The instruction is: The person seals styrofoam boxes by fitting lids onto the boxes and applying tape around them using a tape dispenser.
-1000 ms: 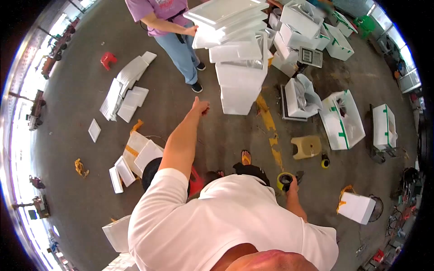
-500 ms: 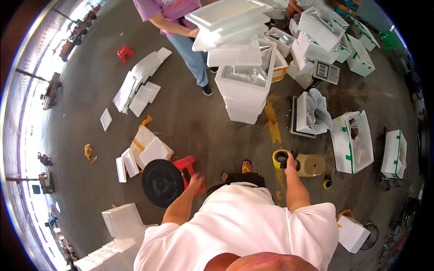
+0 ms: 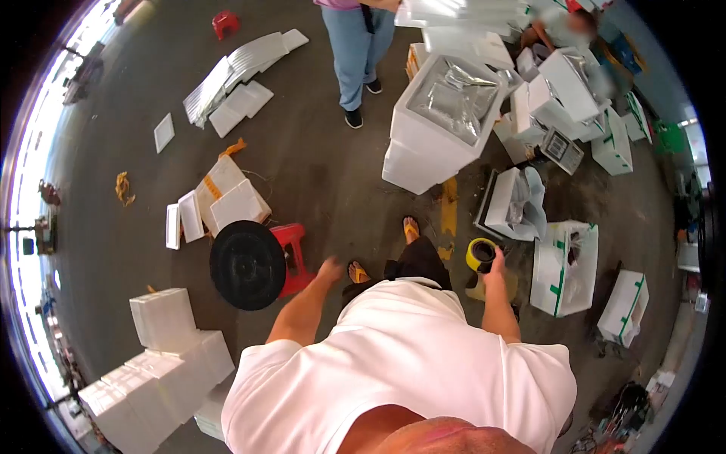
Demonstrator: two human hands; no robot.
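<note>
My right hand [image 3: 497, 262] is wrapped round a tape dispenser with a yellow roll [image 3: 479, 254], held out to the right of my body. On the other side, my left hand [image 3: 330, 271] hangs low near a red stool [image 3: 293, 261]; its fingers are smeared by motion. A round black disc [image 3: 248, 265] is beside the stool. In front of me stands a tall stack of white foam boxes [image 3: 420, 163], the top one uncovered with a silvery liner [image 3: 457, 98] inside. A beige stool [image 3: 503, 287] is partly hidden below my right hand.
A co-worker's legs [image 3: 352, 53] are left of the stack, beside stacked lids [image 3: 461, 11]. Another person [image 3: 567, 30] is among foam boxes at the upper right. A box [image 3: 516, 204] sits on a scale. More white boxes [image 3: 162, 321] stand lower left; lids [image 3: 246, 60] lie upper left.
My left hand has come down from its forward reach. The view has shifted closer to the stack, whose lined top box is now uncovered, with the lids farther back. My right hand still holds the dispenser.
</note>
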